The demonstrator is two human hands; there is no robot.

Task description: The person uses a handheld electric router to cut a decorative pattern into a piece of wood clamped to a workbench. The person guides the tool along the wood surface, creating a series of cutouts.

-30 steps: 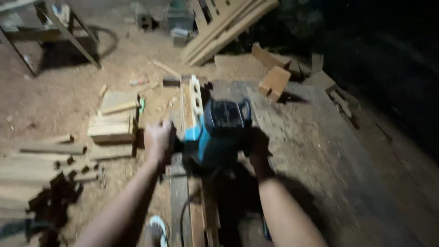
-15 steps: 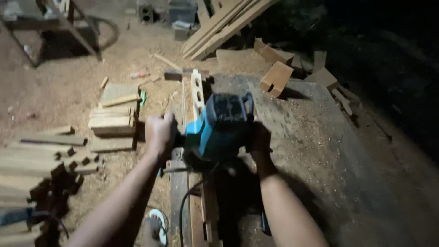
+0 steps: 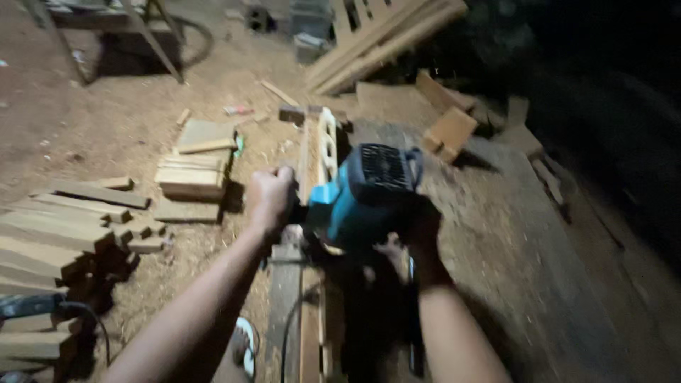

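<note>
Centrally, the left hand (image 3: 269,195) grips the front knob and the right hand (image 3: 418,227) clasps the rear of a teal power tool (image 3: 365,195), steadying it on the narrow wooden strip (image 3: 312,152) at mid-frame.

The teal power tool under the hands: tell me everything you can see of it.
The teal power tool has a bulky plastic-looking body with a dark vented cap facing up. It sits on a narrow wooden workpiece lying lengthwise away from the person. The left hand grips its front left side; the right hand holds its shadowed right side. Its blade or base is hidden.
</note>
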